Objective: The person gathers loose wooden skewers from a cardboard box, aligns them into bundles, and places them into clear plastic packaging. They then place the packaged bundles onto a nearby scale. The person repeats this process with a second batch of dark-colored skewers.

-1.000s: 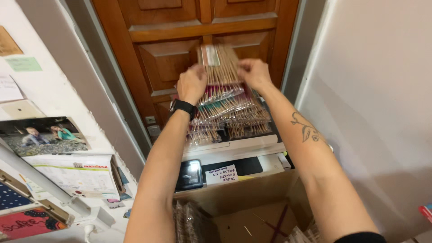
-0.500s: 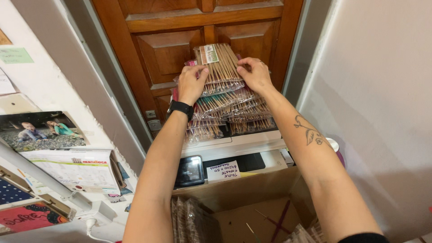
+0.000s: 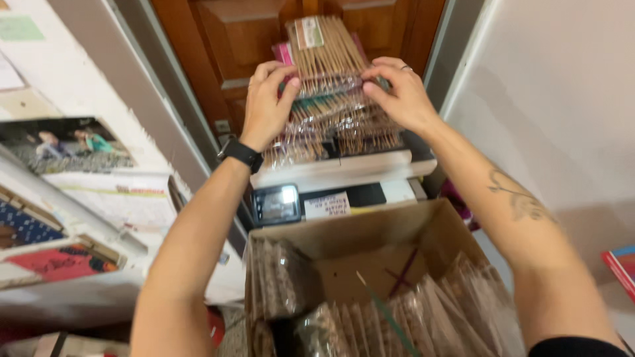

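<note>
My left hand (image 3: 266, 102) and my right hand (image 3: 399, 92) both grip a clear-wrapped bundle of thin tan sticks (image 3: 325, 54) from either side. It rests on top of a pile of similar stick packets (image 3: 331, 129) stacked on a white printer (image 3: 344, 173) in front of a brown wooden door (image 3: 231, 39). A black watch sits on my left wrist, a ring on a right finger.
An open cardboard box (image 3: 370, 231) holding several more wrapped stick packets (image 3: 423, 317) stands below my arms. Shelves with papers and photos (image 3: 66, 152) line the left. A white wall (image 3: 562, 99) is on the right, with a red book (image 3: 622, 264) at its edge.
The view has dropped and closed in, so the open box now shows. Both hands stay on the top bundle, pressing it onto the pile.
</note>
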